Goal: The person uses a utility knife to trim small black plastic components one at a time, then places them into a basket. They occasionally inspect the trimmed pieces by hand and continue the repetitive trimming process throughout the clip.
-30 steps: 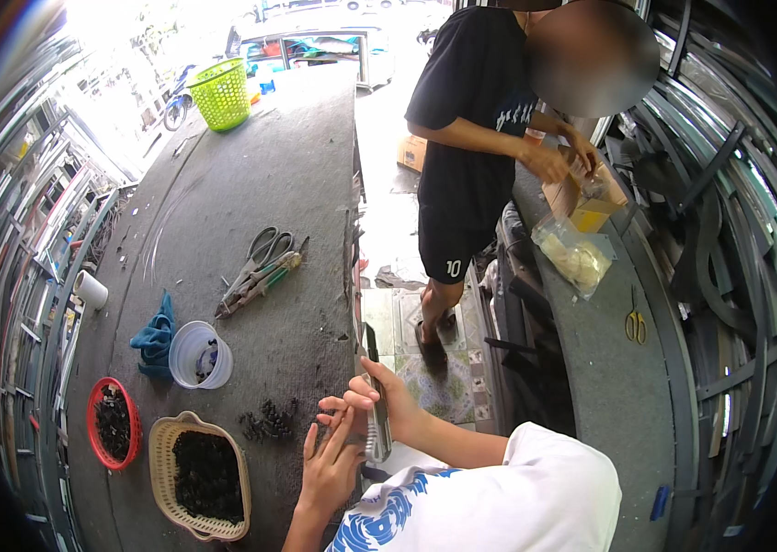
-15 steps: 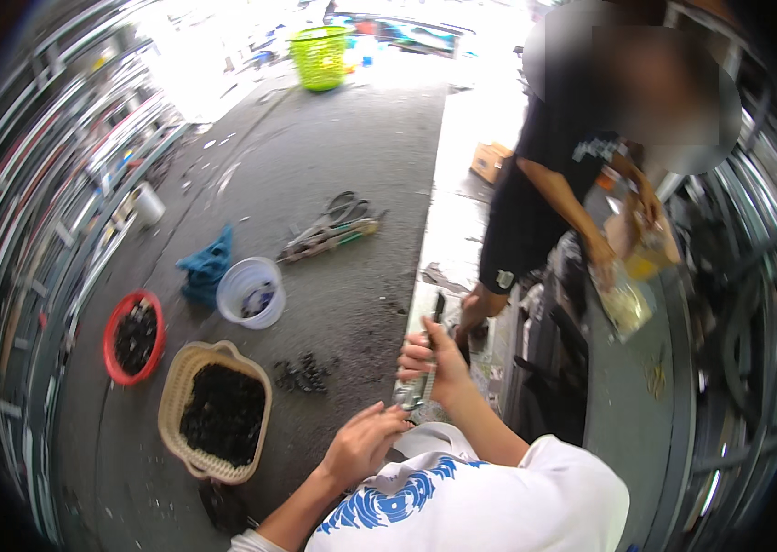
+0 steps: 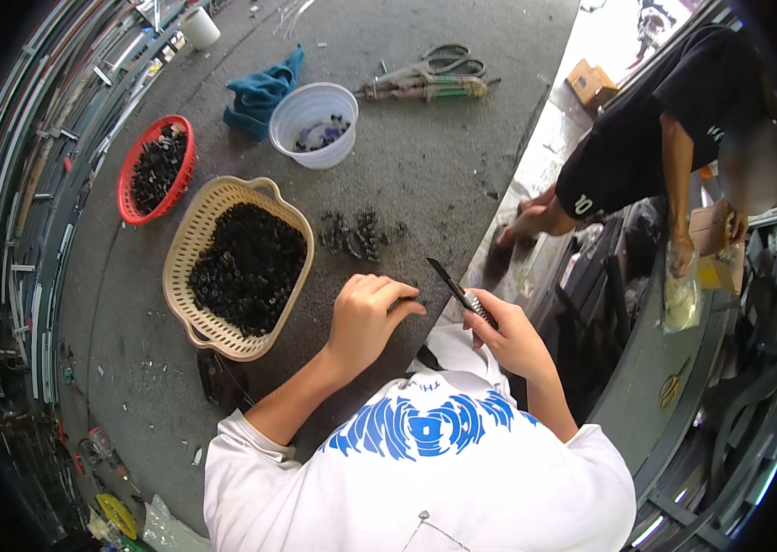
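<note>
Right of centre, a slim knife (image 3: 460,292) with dark blade is gripped by the fingers of the right hand (image 3: 510,337). The left hand (image 3: 365,320) is curled; whether anything is pinched cannot be told. Small black pieces (image 3: 249,267) are heaped in the perforated beige basket (image 3: 190,219), left of centre.

- Knife (image 3: 464,296), over at three o'clock — black blade
- Beige slotted basket (image 3: 179,267), nine
- Red basket (image 3: 125,184), ten
- Teal cloth (image 3: 262,95), eleven
- White shirt (image 3: 425,478), six — swirling blue print
</note>
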The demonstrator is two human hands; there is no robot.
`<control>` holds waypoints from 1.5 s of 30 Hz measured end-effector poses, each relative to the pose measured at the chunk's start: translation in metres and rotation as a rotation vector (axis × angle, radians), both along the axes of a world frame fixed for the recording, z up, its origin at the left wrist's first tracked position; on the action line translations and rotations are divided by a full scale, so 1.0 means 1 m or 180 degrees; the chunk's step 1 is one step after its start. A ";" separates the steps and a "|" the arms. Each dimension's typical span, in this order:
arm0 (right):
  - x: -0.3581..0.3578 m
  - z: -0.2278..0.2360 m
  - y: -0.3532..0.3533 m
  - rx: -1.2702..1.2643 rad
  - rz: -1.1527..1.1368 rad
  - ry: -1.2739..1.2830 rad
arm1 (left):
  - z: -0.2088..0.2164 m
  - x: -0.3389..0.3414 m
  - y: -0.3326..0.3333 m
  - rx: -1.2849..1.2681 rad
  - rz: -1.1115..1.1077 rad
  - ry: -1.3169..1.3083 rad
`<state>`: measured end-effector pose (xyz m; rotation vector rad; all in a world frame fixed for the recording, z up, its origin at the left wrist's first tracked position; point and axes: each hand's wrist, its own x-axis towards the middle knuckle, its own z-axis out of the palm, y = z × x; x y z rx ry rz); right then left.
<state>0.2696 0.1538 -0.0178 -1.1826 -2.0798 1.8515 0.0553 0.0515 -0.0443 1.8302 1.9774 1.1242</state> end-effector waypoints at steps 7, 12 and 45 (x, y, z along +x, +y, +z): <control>-0.002 0.004 -0.013 0.0557 0.0267 -0.0768 | 0.002 -0.012 0.002 -0.0334 -0.0386 -0.0333; -0.004 0.000 -0.014 0.0825 0.0372 -0.0718 | 0.002 -0.016 0.003 -0.0334 -0.0491 -0.0261; -0.005 -0.007 -0.040 0.0713 0.0216 -0.0616 | 0.004 0.003 -0.009 -0.0188 0.0245 0.0479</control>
